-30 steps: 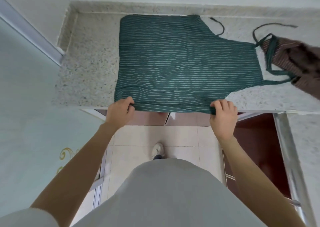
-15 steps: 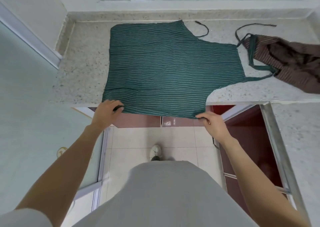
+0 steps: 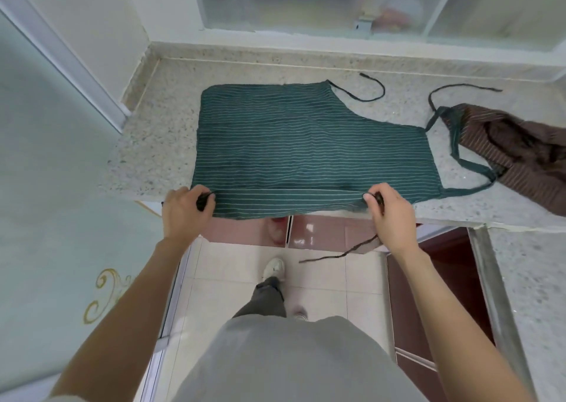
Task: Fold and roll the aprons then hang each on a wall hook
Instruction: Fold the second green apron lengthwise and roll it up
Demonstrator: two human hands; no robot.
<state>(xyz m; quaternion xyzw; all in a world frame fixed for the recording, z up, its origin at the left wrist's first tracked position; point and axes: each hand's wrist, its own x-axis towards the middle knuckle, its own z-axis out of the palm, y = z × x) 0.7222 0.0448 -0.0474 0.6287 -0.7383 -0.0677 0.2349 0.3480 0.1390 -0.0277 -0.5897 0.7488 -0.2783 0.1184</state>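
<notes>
Both hands [image 3: 185, 215] gripping green apron [image 3: 306, 144], near edge now rolled, tie newly dangling

Speckled granite countertop [image 3: 159, 144] below a frosted sliding window [image 3: 306, 3].
Glossy maroon cabinet doors [image 3: 321, 236] sit under the counter edge. White floor tiles [image 3: 226, 267] lie below. A pale glass door panel [image 3: 46, 218] with a gold scroll motif [image 3: 104, 294] stands at left.

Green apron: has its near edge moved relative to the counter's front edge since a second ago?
Yes. The green apron near edge, gripped by the left hand and right hand, now hangs slightly farther over the counter front edge, toward the person.
</notes>
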